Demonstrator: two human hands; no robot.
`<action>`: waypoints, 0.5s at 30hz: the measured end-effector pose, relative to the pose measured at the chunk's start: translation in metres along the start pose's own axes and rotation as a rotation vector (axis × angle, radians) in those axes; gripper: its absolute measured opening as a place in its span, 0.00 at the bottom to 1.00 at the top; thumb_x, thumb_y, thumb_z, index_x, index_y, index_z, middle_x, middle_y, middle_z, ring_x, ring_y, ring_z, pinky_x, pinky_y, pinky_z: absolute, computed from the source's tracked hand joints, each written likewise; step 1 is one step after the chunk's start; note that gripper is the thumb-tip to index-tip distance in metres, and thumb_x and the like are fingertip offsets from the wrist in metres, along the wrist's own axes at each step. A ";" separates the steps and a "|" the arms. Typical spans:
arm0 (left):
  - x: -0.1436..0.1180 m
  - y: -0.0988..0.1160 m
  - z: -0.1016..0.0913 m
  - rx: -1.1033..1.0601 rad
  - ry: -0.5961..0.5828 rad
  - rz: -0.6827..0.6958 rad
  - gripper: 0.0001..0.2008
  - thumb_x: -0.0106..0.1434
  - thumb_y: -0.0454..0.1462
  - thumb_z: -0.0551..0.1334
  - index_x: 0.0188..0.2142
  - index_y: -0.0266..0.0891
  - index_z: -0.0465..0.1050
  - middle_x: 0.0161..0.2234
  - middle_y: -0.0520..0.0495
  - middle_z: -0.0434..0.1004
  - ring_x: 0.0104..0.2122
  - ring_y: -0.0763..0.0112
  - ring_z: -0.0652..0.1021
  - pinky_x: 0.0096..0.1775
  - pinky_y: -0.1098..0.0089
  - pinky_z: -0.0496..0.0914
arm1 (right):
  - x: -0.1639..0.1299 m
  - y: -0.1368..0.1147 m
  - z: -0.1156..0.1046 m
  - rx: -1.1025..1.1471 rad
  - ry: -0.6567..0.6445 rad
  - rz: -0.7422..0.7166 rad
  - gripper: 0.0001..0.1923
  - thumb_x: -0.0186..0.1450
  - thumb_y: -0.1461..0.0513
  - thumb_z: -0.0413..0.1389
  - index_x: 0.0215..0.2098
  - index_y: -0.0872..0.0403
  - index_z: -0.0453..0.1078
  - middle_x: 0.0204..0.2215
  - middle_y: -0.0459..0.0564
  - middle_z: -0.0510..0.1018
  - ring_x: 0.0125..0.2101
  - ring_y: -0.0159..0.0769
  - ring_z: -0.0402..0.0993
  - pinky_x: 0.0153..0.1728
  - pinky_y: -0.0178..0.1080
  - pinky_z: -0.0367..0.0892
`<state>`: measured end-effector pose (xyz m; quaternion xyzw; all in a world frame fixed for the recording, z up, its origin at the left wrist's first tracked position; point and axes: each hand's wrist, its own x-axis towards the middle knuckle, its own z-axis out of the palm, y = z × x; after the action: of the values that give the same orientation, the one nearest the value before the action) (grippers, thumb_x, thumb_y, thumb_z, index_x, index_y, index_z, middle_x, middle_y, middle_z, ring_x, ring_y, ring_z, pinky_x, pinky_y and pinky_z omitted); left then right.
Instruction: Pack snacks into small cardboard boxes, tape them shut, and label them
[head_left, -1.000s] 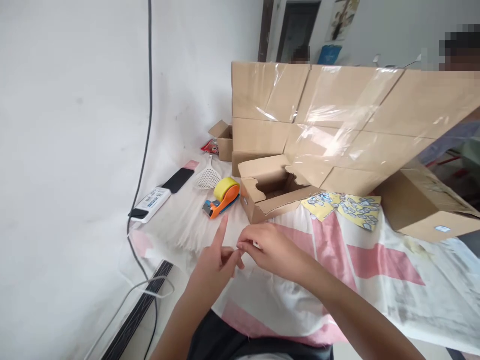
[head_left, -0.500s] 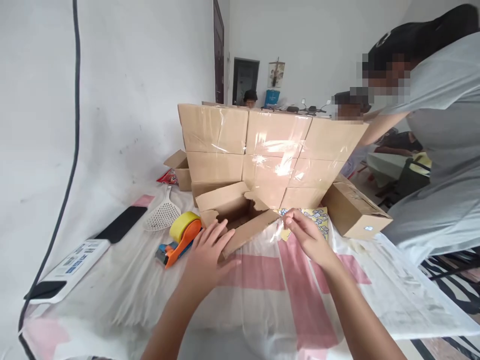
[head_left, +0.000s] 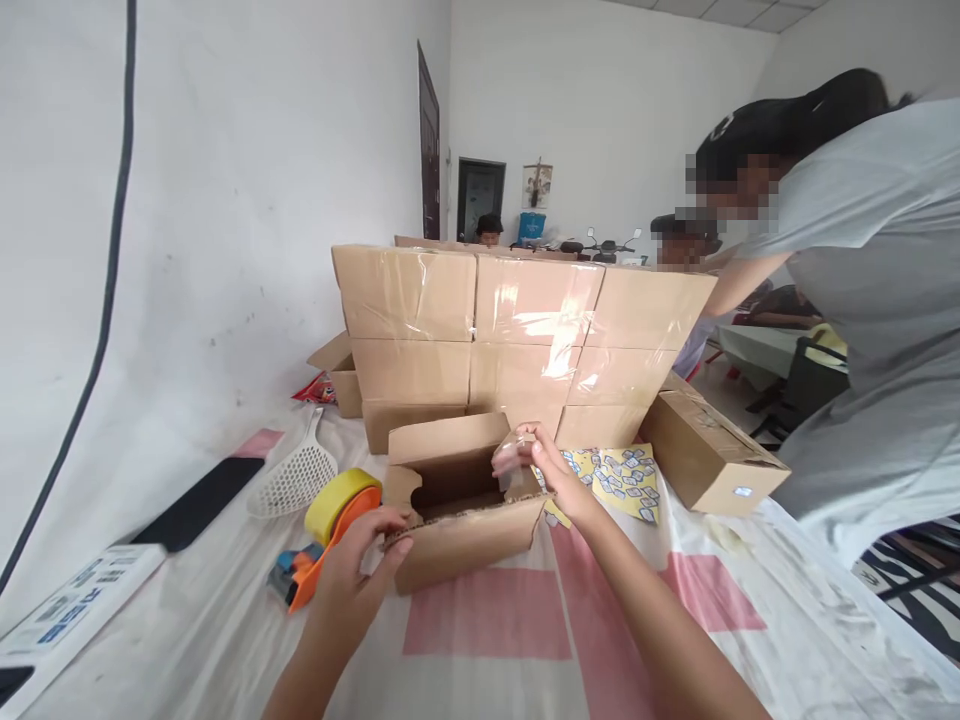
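Note:
A small open cardboard box point(head_left: 469, 548) stands upright in front of me, its top open and its inside dark. My left hand point(head_left: 367, 555) grips the box's left front corner, thumb and fingers on the edge. At the other end, my right hand point(head_left: 551, 465) is closed around a piece of clear tape point(head_left: 516, 452), beside the box's right flap. Part of that flap is hidden by the hand. Left of the box lies an orange tape dispenser point(head_left: 307, 575) carrying a yellow tape roll point(head_left: 337, 500), close to my left wrist.
A taped stack of cardboard boxes point(head_left: 525, 320) forms a wall behind. A white slotted scoop point(head_left: 296, 478) and a long white-and-black device point(head_left: 90, 590) lie left. Yellow printed sheets point(head_left: 626, 482) and a closed carton point(head_left: 712, 455) are at right; a person point(head_left: 862, 280) leans beside.
The box has been turned so its front edge sits more level. My left hand has moved from flat beside it to gripping its corner. My right hand has moved left onto the right end.

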<state>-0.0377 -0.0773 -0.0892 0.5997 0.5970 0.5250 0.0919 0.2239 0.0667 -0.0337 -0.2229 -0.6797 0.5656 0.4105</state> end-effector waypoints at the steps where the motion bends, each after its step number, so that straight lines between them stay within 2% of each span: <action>1: 0.003 0.000 0.003 0.006 0.079 -0.083 0.13 0.65 0.49 0.62 0.40 0.44 0.76 0.41 0.43 0.85 0.44 0.55 0.84 0.44 0.60 0.79 | 0.000 0.002 0.001 0.058 0.051 -0.019 0.22 0.72 0.40 0.47 0.51 0.46 0.56 0.42 0.52 0.82 0.42 0.45 0.83 0.49 0.51 0.72; 3: 0.012 0.001 0.006 0.065 0.213 -0.211 0.18 0.62 0.51 0.65 0.45 0.43 0.72 0.38 0.44 0.83 0.40 0.55 0.84 0.43 0.59 0.78 | 0.002 0.003 0.000 0.186 0.200 -0.102 0.22 0.71 0.40 0.49 0.49 0.45 0.56 0.42 0.51 0.82 0.43 0.46 0.83 0.47 0.50 0.73; 4: 0.017 0.003 0.007 0.117 0.241 -0.229 0.21 0.62 0.51 0.65 0.48 0.42 0.71 0.40 0.42 0.82 0.41 0.55 0.83 0.45 0.57 0.78 | 0.003 0.002 -0.001 0.239 0.282 -0.153 0.21 0.70 0.41 0.51 0.48 0.45 0.57 0.41 0.51 0.82 0.44 0.47 0.82 0.46 0.50 0.73; 7: 0.036 0.011 0.007 0.334 0.178 -0.129 0.27 0.62 0.46 0.62 0.58 0.37 0.67 0.55 0.32 0.74 0.54 0.47 0.77 0.54 0.50 0.74 | 0.004 -0.007 -0.005 0.299 0.442 -0.257 0.17 0.68 0.47 0.58 0.45 0.45 0.58 0.40 0.49 0.82 0.45 0.46 0.82 0.47 0.49 0.73; 8: 0.041 0.016 0.007 0.415 0.131 -0.080 0.29 0.62 0.43 0.60 0.62 0.36 0.65 0.61 0.30 0.68 0.60 0.44 0.72 0.57 0.47 0.71 | 0.003 -0.012 -0.006 0.292 0.453 -0.264 0.16 0.68 0.49 0.58 0.44 0.45 0.58 0.39 0.48 0.82 0.44 0.46 0.82 0.47 0.49 0.73; 10: 0.053 0.029 0.008 0.564 0.042 -0.016 0.34 0.63 0.39 0.58 0.69 0.38 0.58 0.71 0.31 0.54 0.69 0.41 0.58 0.64 0.41 0.61 | -0.002 -0.023 -0.006 0.249 0.429 -0.259 0.14 0.69 0.50 0.57 0.44 0.44 0.59 0.38 0.47 0.82 0.42 0.45 0.82 0.47 0.49 0.72; 12: 0.064 0.041 0.012 0.670 -0.042 0.010 0.38 0.63 0.35 0.56 0.72 0.41 0.52 0.75 0.36 0.45 0.72 0.42 0.50 0.66 0.35 0.52 | -0.007 -0.034 -0.002 0.166 0.379 -0.242 0.12 0.70 0.49 0.56 0.44 0.45 0.62 0.37 0.47 0.81 0.42 0.44 0.81 0.49 0.48 0.72; 13: 0.069 0.046 0.015 0.705 -0.080 0.011 0.38 0.62 0.34 0.56 0.72 0.41 0.51 0.75 0.37 0.46 0.73 0.42 0.49 0.66 0.33 0.48 | -0.009 -0.039 0.001 0.106 0.354 -0.224 0.12 0.71 0.48 0.55 0.43 0.45 0.63 0.37 0.47 0.81 0.43 0.43 0.80 0.49 0.48 0.71; 15: 0.079 0.051 0.023 0.747 -0.148 0.004 0.39 0.61 0.33 0.55 0.72 0.40 0.50 0.72 0.35 0.53 0.72 0.44 0.53 0.66 0.31 0.43 | -0.013 -0.047 0.007 -0.034 0.305 -0.186 0.15 0.71 0.45 0.53 0.40 0.47 0.67 0.38 0.49 0.80 0.42 0.43 0.78 0.49 0.46 0.70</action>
<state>-0.0094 -0.0150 -0.0204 0.6294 0.7377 0.2265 -0.0914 0.2330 0.0405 0.0068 -0.2491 -0.6369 0.4732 0.5554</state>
